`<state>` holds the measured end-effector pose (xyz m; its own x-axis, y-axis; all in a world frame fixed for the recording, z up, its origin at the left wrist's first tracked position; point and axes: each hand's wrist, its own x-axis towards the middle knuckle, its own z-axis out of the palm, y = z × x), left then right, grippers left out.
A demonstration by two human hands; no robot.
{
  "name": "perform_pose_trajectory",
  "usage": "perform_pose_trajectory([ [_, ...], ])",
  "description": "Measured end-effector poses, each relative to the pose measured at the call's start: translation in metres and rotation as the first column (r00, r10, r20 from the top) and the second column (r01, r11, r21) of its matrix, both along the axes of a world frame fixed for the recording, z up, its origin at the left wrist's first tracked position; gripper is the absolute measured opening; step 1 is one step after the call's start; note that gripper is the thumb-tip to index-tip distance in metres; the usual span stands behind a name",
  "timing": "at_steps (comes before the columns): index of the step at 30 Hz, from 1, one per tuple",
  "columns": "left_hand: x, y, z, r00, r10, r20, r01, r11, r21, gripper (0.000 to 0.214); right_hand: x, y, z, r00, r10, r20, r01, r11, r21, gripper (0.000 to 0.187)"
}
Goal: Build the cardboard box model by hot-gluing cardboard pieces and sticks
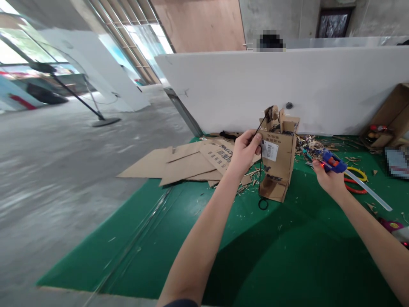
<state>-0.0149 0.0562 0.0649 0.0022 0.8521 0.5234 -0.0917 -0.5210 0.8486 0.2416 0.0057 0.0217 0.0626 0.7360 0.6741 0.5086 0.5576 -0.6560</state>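
Observation:
A small upright cardboard model (278, 157) with a barcode label and a little spool on top stands on the green mat (223, 238). My left hand (245, 149) is closed against its left side, pinching a black cord (261, 179) that runs from the spool down to a loop on the mat. My right hand (329, 177) is to the right of the model, wrapped round a blue hot glue gun (334, 163) with a clear glue stick (370, 192) sticking out behind; its nozzle points left toward the model.
Flat cardboard sheets (182, 164) lie left of the model. Cardboard scraps (308, 143) litter the mat. Red and yellow rings (358, 179) lie behind the glue gun. An open carton (391, 117) sits at far right. A white partition (287, 85) stands behind; concrete floor (64, 179) lies to the left.

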Motion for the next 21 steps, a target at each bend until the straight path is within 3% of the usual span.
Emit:
perform_pose_trajectory([
  [21,-0.0020,0.0027,-0.0025,1.000,-0.013,0.008,0.013,1.000,-0.002,0.036,-0.0007,-0.0038,0.0079,0.999,-0.028,0.034,0.029,0.999,-0.027,0.045],
])
